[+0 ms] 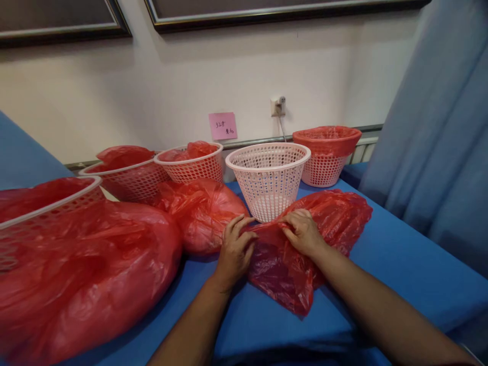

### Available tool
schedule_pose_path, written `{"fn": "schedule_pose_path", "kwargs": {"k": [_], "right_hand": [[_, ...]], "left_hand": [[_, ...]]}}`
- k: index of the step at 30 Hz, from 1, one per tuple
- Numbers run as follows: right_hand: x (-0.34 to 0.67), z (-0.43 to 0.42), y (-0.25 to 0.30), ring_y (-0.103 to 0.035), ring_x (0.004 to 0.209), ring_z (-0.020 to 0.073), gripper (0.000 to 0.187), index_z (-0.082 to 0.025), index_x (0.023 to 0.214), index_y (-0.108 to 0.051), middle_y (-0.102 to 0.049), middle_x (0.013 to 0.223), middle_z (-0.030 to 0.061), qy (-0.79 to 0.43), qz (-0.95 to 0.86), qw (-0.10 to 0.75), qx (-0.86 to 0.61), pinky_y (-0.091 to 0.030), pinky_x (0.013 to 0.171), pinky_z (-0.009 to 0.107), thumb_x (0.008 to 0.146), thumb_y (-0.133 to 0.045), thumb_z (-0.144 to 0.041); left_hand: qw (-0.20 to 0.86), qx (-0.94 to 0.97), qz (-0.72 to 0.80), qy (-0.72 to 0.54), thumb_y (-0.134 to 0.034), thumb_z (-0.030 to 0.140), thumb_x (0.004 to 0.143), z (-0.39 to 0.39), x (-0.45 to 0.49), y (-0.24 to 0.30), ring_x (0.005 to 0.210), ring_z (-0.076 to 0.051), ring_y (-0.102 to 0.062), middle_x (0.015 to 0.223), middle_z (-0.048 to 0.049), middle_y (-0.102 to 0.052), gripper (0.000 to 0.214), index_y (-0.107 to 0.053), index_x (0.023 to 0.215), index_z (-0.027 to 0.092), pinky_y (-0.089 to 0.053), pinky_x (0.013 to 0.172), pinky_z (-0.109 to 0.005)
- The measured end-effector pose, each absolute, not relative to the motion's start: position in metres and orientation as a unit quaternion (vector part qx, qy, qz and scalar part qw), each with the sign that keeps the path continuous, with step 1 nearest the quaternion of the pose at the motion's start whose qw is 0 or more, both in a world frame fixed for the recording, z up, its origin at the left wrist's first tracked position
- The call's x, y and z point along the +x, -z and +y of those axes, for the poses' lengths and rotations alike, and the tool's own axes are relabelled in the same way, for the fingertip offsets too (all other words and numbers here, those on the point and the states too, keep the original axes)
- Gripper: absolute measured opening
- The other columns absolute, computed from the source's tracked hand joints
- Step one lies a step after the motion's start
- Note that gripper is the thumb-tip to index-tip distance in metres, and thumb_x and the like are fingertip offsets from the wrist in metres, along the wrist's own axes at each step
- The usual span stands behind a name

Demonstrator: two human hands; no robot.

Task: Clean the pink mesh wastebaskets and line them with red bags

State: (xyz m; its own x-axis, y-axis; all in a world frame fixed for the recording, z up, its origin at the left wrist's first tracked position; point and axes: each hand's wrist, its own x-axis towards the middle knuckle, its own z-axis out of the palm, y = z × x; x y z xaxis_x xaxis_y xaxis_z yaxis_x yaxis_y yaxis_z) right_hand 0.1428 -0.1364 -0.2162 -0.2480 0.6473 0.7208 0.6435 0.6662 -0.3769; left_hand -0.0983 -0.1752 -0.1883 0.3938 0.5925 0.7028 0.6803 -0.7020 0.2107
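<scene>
A bulging red bag [110, 269] is lying left of the pale basket [263, 185]. In front of it, I'm pinching a flatter red bag [280, 274] with left hand [234, 246] and right hand [305, 233].

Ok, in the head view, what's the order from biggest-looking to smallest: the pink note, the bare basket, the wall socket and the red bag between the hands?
1. Red bag, spread wide and partly nearer the camera
2. Bare basket
3. Pink note
4. Wall socket
</scene>
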Motion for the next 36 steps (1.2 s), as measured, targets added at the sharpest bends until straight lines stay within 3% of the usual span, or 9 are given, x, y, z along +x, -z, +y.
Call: {"fn": "schedule_pose_path", "kwargs": {"k": [6,11,16,22,26,28,30,33,36], "right_hand": [[0.157,-0.135,0.208,-0.065,0.085,0.022,0.01,-0.023,0.094,-0.067,-0.073,0.087,0.0043,0.015,-0.754,0.53,-0.388,-0.045,0.088,0.042,0.096,-0.06,-0.029],[0.173,-0.138,0.202,-0.067,0.094,0.0225,0.014,-0.024,0.095,-0.07,-0.073,0.094,0.0044,0.057,-0.677,0.633,-0.372,-0.049,0.09,0.042,0.098,-0.057,-0.028],[0.192,-0.161,0.196,-0.067,0.102,0.0237,0.03,-0.022,0.099,-0.071,-0.072,0.102,0.0071,-0.004,-0.516,0.752,-0.411,-0.05,0.098,0.046,0.103,-0.046,-0.038],[0.208,-0.215,0.217,-0.067,0.107,0.0243,0.032,-0.021,0.099,-0.074,-0.073,0.106,0.008,-0.037,-0.558,0.703,-0.439,-0.049,0.101,0.045,0.104,-0.045,-0.035],[0.226,-0.238,0.225,-0.07,0.094,0.0218,0.029,-0.023,0.097,-0.074,-0.075,0.099,0.0058,-0.034,-0.586,0.659,-0.47,-0.053,0.086,0.036,0.102,-0.05,-0.038],[0.237,-0.239,0.212,-0.068,0.08,0.02,0.036,-0.022,0.09,-0.074,-0.073,0.086,0.0042,-0.031,-0.548,0.653,-0.523,-0.052,0.075,0.032,0.101,-0.051,-0.048],[0.248,-0.234,0.187,-0.062,0.07,0.0186,0.047,-0.021,0.083,-0.071,-0.069,0.075,0.003,-0.035,-0.473,0.669,-0.572,-0.048,0.066,0.031,0.099,-0.049,-0.059],[0.255,-0.217,0.139,-0.054,0.061,0.0165,0.055,-0.02,0.077,-0.068,-0.062,0.065,0.0005,-0.074,-0.394,0.712,-0.577,-0.043,0.058,0.029,0.092,-0.051,-0.07],[0.243,-0.2,0.097,-0.052,0.059,0.0143,0.052,-0.02,0.079,-0.065,-0.06,0.066,-0.0018,-0.17,-0.425,0.732,-0.505,-0.043,0.057,0.027,0.086,-0.058,-0.071]], "left_hand": [[-0.071,-0.717,-0.43,0.544,-0.063,0.024,0.09,-0.163,-0.108,0.198,0.112,-0.025,-0.065,0.115,-0.0072,-0.072,0.004,-0.062,0.087,0.022,-0.049,0.104,-0.045],[-0.19,-0.607,-0.467,0.615,-0.065,0.034,0.088,-0.154,-0.113,0.205,0.099,-0.022,-0.067,0.101,-0.005,-0.072,0.014,-0.062,0.083,0.021,-0.051,0.095,-0.037],[-0.209,-0.552,-0.502,0.632,-0.064,0.044,0.088,-0.149,-0.118,0.206,0.075,-0.017,-0.06,0.08,0.0001,-0.065,0.024,-0.064,0.083,0.02,-0.049,0.074,-0.028],[-0.204,-0.548,-0.502,0.638,-0.065,0.046,0.087,-0.149,-0.116,0.203,0.063,-0.013,-0.049,0.069,0.0039,-0.054,0.029,-0.059,0.075,0.02,-0.041,0.061,-0.023],[-0.204,-0.548,-0.505,0.635,-0.068,0.045,0.084,-0.154,-0.113,0.195,0.062,-0.013,-0.05,0.068,0.0041,-0.054,0.029,-0.059,0.073,0.02,-0.042,0.061,-0.024],[-0.237,-0.579,-0.5,0.599,-0.074,0.043,0.079,-0.162,-0.108,0.185,0.07,-0.016,-0.059,0.076,0.0016,-0.064,0.025,-0.065,0.083,0.02,-0.048,0.067,-0.026],[-0.297,-0.626,-0.486,0.533,-0.083,0.038,0.069,-0.177,-0.097,0.17,0.09,-0.023,-0.068,0.098,-0.003,-0.073,0.043,-0.07,0.107,0.021,-0.054,0.081,-0.033],[-0.388,-0.676,-0.432,0.454,-0.09,0.034,0.061,-0.204,-0.064,0.144,0.112,-0.031,-0.067,0.122,-0.0074,-0.072,0.086,-0.058,0.139,0.025,-0.055,0.096,-0.042],[-0.506,-0.687,-0.342,0.394,-0.093,0.035,0.06,-0.223,-0.018,0.118,0.107,-0.03,-0.071,0.121,-0.0072,-0.073,0.107,-0.042,0.153,0.029,-0.057,0.093,-0.042]]}}
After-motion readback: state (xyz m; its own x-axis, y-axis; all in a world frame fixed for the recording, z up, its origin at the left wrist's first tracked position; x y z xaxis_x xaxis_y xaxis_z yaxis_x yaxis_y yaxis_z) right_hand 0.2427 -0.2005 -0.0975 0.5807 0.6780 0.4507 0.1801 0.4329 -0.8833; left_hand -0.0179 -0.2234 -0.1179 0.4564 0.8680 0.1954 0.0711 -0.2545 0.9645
